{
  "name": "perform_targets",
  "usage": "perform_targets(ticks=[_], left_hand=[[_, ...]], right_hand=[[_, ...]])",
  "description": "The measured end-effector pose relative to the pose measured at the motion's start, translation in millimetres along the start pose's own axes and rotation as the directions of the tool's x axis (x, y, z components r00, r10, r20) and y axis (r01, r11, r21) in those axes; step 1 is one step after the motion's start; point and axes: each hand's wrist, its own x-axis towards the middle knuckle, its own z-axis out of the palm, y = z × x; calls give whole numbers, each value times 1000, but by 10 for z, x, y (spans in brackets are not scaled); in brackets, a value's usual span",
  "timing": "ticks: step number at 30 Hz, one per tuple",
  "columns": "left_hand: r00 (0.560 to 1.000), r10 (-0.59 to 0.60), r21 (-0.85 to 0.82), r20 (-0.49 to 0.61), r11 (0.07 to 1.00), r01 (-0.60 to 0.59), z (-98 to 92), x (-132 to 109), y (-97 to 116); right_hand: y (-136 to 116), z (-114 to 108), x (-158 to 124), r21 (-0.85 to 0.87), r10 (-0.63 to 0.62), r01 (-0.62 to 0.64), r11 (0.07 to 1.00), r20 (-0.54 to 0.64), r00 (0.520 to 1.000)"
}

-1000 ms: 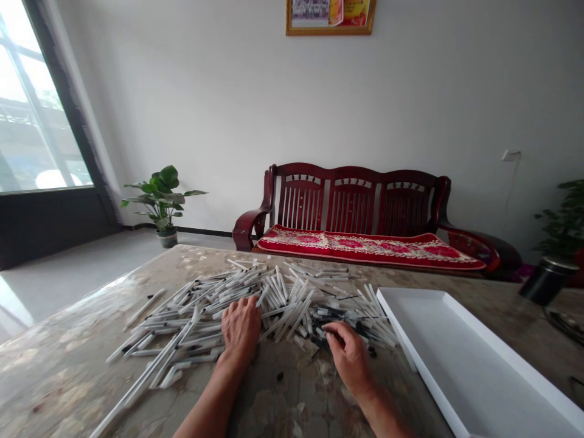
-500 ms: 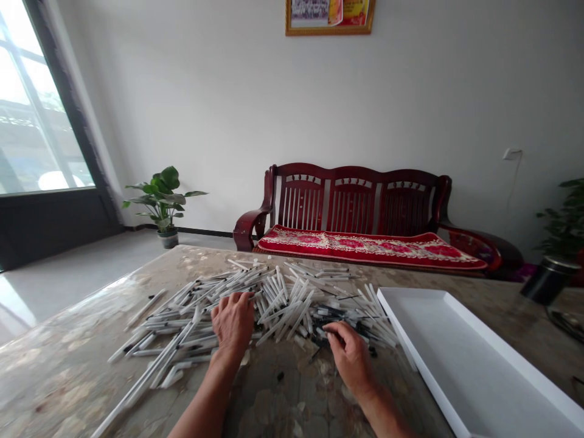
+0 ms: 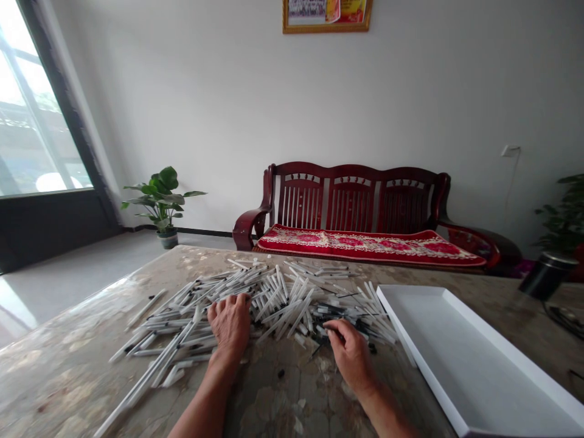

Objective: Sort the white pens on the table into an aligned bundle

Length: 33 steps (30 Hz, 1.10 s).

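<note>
A loose pile of white pen barrels (image 3: 219, 283) is spread over the table, several with dark ends. My left hand (image 3: 230, 322) rests over the near middle of this pile, back up and fingers curled down. Its fingertips are mostly hidden, and I cannot make out what they hold. My right hand (image 3: 350, 353) is at the near right edge of the pile, thumb and forefinger pinched together. Whatever sits in that pinch is too small to name. Just beyond it lie small black pen parts (image 3: 335, 310). One small black piece (image 3: 281, 373) lies apart, between my forearms.
A shallow white tray (image 3: 424, 359) stands on the patterned table (image 3: 68, 377) to the right. Farther right are a black cylinder (image 3: 547, 280) and dark cables (image 3: 563, 322). Beyond the table stand a red wooden bench (image 3: 351, 201) and a potted plant (image 3: 166, 201).
My left hand has shifted slightly left and down with its fingers still curled. My right hand stays almost in place, still pinched. The pile looks the same.
</note>
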Motion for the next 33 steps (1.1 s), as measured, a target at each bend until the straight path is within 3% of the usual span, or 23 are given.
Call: perform_targets(ticks=[3,5,9,12,16,23,33], left_hand=[[984,115,-102,-134,986,-129,7,-40,113],[955,252,-184,-158,942,-279,9,-113,239],[845,510,-324,-157,782,-532,-10,-326,540],[792,580,-348,-192,714,-607,-27,-450,692],[756,618,-342,-217,677,-652,-13,-490,734],[737,624,-357,-260,646,-674,21,-459,709],[787,604,-445,-124,676,-588,111,-478,685]], right_hand=[[-4,-2,2,-2,31,-31,1000,-3,1000],[-24,-12,5,1,63,-63,998,-3,998],[-110,-60,17,20,155,-155,988,-9,988],[-175,-92,29,16,205,-205,979,-21,979],[-201,-91,49,60,225,-223,973,-26,974],[-190,-89,75,194,305,-304,933,26,952],[-117,-176,141,217,112,-124,968,69,991]])
